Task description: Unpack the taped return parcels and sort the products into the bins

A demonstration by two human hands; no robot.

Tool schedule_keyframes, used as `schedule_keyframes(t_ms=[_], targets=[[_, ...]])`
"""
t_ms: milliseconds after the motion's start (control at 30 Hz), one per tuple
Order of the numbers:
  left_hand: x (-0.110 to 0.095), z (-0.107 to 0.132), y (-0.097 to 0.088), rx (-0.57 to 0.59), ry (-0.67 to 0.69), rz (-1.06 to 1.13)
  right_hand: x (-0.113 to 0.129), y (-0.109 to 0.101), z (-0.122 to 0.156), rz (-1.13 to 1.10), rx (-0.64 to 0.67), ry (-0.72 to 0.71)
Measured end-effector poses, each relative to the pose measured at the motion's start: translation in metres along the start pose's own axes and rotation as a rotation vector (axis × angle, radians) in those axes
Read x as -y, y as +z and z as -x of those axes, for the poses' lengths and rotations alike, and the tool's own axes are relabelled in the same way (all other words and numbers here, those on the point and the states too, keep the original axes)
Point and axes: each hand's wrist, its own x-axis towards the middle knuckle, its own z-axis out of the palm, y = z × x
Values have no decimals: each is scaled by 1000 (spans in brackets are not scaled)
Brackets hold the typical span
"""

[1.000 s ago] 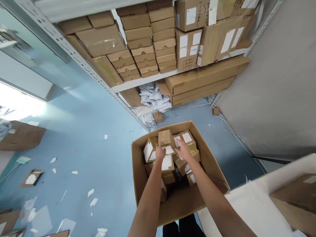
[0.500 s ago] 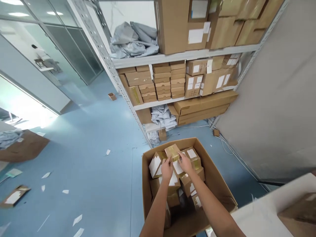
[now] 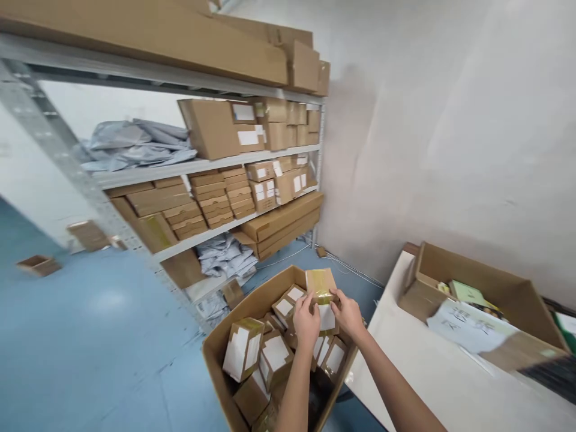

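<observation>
Between my two hands is a small taped cardboard box [image 3: 322, 284] with a white label on the side facing me. My left hand [image 3: 308, 323] grips its left side, and my right hand [image 3: 347, 314] grips the right side. They hold it above the right part of a large open carton [image 3: 215, 366]. Inside that carton lie several small cardboard boxes with white labels, some tilted; one labelled box [image 3: 243, 349] leans near the left wall. The lower inside of the carton is dark and partly hidden by my forearms.
Beyond the carton stands a metal shelf [image 3: 225, 162] with boxes and grey plastic bags [image 3: 139, 144]. To the right is a white table [image 3: 387, 348] bearing an open box [image 3: 472, 264] with a handwritten paper sign. A small open box [image 3: 38, 264] lies on the blue floor at left.
My hands have lifted the small box up out of the pile, toward the carton's right side. The view has swung right, bringing the table and its open box into sight.
</observation>
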Motion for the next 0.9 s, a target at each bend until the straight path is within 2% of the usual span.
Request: schedule_keyframes(t_ms=[167,367,467,567,667,733,800,900], targets=[[-74,52,72,274,104,0,-79,-81,65,63,-102,205],[-168,134,169,572,242,-77,-179,-174,174,133,-157,480],[-207,186,225,698,293,-142,-230,-208,234,154,-162,606],[-236,240,276,807,320,-204,-276,-232,287,144,-170,705],[-252,280,314,830,371,-141,-316,-245,328,122,-227,747],[-253,297,330,798,422,-22,-339,-247,351,91,-294,726],[-245,311,339,784,463,81,-357,-241,371,40,-346,677],[-218,337,343,860,461,92,-375,-218,400,-45,-323,667]])
